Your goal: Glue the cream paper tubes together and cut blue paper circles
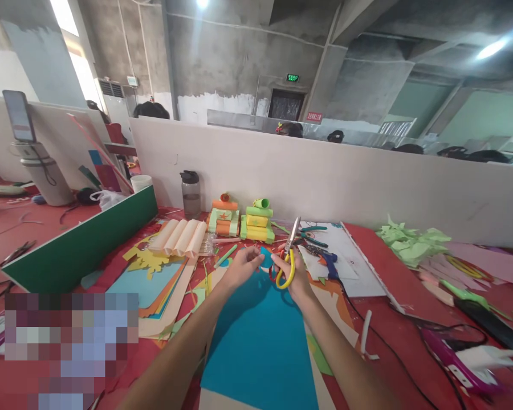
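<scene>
Between my two hands is a small piece of blue paper (pixel 266 258). My left hand (pixel 245 266) pinches its left side with thumb and fingers. On the right side, my right hand (pixel 294 274) touches the piece with its fingertips and also holds scissors (pixel 286 277) with yellow and red handles, blades pointing up. Below both hands lies a large sheet of blue paper (pixel 260 341). Just beyond the hands stand two models of rolled paper, one orange and green (pixel 224 217), the other yellow and green (pixel 257 221).
Cream paper rolls (pixel 179 236) and stacked coloured sheets (pixel 143 285) lie at left beside a green board (pixel 89 239). A blue glue gun (pixel 331 265), pliers (pixel 314 234) and a white board (pixel 363 273) are at right. A purple power strip (pixel 457 364) trails cords. A bottle (pixel 191 193) stands behind.
</scene>
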`<state>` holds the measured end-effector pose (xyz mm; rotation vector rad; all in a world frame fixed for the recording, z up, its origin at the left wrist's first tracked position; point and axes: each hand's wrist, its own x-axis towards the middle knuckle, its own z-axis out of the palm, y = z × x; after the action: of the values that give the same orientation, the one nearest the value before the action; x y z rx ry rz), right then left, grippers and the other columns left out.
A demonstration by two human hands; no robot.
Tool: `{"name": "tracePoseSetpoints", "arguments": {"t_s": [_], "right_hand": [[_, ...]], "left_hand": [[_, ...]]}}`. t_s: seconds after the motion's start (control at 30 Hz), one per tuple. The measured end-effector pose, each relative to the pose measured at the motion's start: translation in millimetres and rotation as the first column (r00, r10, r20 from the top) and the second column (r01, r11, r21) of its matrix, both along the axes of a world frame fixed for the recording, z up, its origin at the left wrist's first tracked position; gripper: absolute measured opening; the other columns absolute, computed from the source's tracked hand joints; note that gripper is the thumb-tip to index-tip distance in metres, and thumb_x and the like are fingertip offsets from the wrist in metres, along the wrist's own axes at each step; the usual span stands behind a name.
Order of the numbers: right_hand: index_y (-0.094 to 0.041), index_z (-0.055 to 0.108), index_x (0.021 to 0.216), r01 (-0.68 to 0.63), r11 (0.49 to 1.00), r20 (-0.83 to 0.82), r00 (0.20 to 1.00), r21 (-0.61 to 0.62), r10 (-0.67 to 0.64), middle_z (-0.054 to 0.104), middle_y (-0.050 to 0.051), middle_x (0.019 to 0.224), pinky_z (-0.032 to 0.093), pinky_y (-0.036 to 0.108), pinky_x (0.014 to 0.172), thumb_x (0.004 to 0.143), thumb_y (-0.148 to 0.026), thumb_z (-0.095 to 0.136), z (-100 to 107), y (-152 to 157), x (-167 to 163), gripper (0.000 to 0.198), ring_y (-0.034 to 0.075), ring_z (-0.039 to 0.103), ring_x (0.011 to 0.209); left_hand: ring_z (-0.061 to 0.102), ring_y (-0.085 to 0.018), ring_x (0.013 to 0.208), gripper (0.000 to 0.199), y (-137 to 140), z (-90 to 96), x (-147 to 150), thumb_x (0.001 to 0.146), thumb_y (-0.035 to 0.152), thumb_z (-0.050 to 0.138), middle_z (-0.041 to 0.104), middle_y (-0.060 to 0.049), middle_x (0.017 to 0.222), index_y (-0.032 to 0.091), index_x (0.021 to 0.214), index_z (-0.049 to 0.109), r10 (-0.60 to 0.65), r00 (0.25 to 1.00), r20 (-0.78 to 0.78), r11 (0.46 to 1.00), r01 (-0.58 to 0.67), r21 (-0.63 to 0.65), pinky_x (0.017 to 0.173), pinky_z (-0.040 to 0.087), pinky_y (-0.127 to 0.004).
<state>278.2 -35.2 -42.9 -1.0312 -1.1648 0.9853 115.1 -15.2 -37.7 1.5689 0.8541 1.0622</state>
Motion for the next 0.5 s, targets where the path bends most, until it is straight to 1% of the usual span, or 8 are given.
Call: {"name": "tracePoseSetpoints", "arguments": {"t_s": [0.07, 0.17, 0.23, 0.3, 0.4, 0.5], "right_hand": [[-0.027, 0.052, 0.1, 0.0, 1.0, 0.009, 1.0, 0.002, 0.0, 0.059, -0.003, 0.071, 0.037, 0.024, 0.042, 0.076, -0.041, 0.076, 1, 0, 0, 0.037, 0.016, 0.057, 0.056], [-0.027, 0.051, 0.1, 0.013, 1.0, 0.006, 1.0, 0.005, -0.013, 0.059, -0.003, 0.073, 0.043, 0.026, 0.045, 0.076, -0.042, 0.076, 3, -1, 2, 0.038, 0.016, 0.059, 0.058], [-0.027, 0.05, 0.099, 0.04, 0.999, 0.015, 0.999, 0.01, -0.041, 0.059, -0.003, 0.073, 0.044, 0.026, 0.047, 0.074, -0.041, 0.076, 5, -1, 3, 0.039, 0.017, 0.059, 0.059], [-0.026, 0.049, 0.099, 0.064, 0.998, 0.033, 0.997, 0.015, -0.064, 0.059, -0.002, 0.074, 0.045, 0.027, 0.048, 0.073, -0.041, 0.077, 7, -1, 3, 0.04, 0.017, 0.059, 0.061], [-0.027, 0.048, 0.099, 0.036, 0.998, 0.038, 0.999, 0.045, -0.038, 0.06, -0.002, 0.078, 0.049, 0.029, 0.053, 0.076, -0.039, 0.075, 10, -3, 4, 0.037, 0.017, 0.059, 0.061], [-0.027, 0.047, 0.099, 0.018, 0.997, 0.054, 0.998, 0.079, -0.023, 0.058, -0.003, 0.077, 0.051, 0.03, 0.056, 0.077, -0.038, 0.073, 14, -5, 4, 0.035, 0.016, 0.058, 0.06]], "left_hand": [[0.054, -0.014, 0.059, 0.044, -2, 0.8, 4, 0.082, 0.062, 0.063, 0.051, 0.002, 0.062, 0.021, 0.074, 0.048, 0.006, 1.0, 0.0, 1.0, -0.006, -0.012, 0.057, 0.044, -0.027], [0.054, -0.014, 0.059, 0.041, -7, 1.8, 9, 0.085, 0.058, 0.06, 0.052, 0.001, 0.064, 0.022, 0.073, 0.045, 0.014, 1.0, -0.003, 1.0, -0.014, 0.025, 0.057, 0.043, -0.027], [0.054, -0.014, 0.06, 0.037, -9, 1.8, 11, 0.088, 0.054, 0.057, 0.054, 0.001, 0.066, 0.022, 0.074, 0.045, 0.019, 0.999, -0.035, 0.998, -0.017, 0.059, 0.057, 0.041, -0.028], [0.053, -0.015, 0.06, 0.034, -10, 1.5, 12, 0.089, 0.05, 0.056, 0.053, 0.001, 0.065, 0.022, 0.073, 0.045, 0.052, 0.994, -0.098, 0.994, -0.042, 0.097, 0.057, 0.038, -0.028], [0.052, -0.015, 0.061, 0.034, -11, 0.9, 12, 0.089, 0.048, 0.055, 0.054, 0.001, 0.065, 0.022, 0.071, 0.045, 0.104, 0.979, -0.177, 0.988, -0.081, 0.133, 0.056, 0.035, -0.028], [0.054, -0.014, 0.061, 0.035, -10, 1.2, 10, 0.091, 0.048, 0.054, 0.056, 0.0, 0.067, 0.021, 0.071, 0.045, 0.083, 0.981, -0.175, 0.989, -0.06, 0.133, 0.056, 0.035, -0.027]]}}
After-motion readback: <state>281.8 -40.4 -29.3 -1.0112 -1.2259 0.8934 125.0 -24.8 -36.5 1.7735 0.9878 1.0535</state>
